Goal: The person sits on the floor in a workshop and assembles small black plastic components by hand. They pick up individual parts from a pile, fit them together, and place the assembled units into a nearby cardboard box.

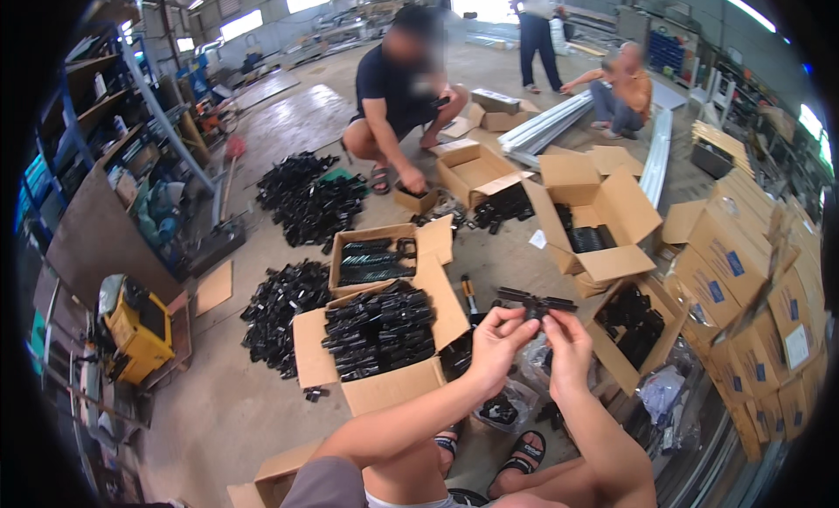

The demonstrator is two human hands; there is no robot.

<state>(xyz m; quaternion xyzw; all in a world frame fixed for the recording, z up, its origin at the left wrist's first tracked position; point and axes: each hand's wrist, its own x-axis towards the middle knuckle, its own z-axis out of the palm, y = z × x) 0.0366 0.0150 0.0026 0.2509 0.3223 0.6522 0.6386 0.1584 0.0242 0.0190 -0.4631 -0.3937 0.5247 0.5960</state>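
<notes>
Both my hands are raised in front of me, pinching one black part point(536, 302) with long bars sticking out on either side. My left hand point(502, 344) is closed on it from the left, fingertips at its middle. From the right, the fingers of my right hand point(569, 349) are closed on the same part. What exactly the part is, I cannot make out. Below my hands lie clear plastic bags with black pieces point(502, 409). An open cardboard box of neatly stacked black parts point(381, 330) stands left of my hands, and a smaller box of black pieces point(635, 323) is at the right.
Heaps of black parts point(308, 198) lie on the floor to the left. A crouching person point(395, 93) reaches into a small box point(415, 198). Another person sits by long metal profiles point(551, 128). Stacked cartons point(743, 281) line the right; a yellow machine point(140, 329) stands left.
</notes>
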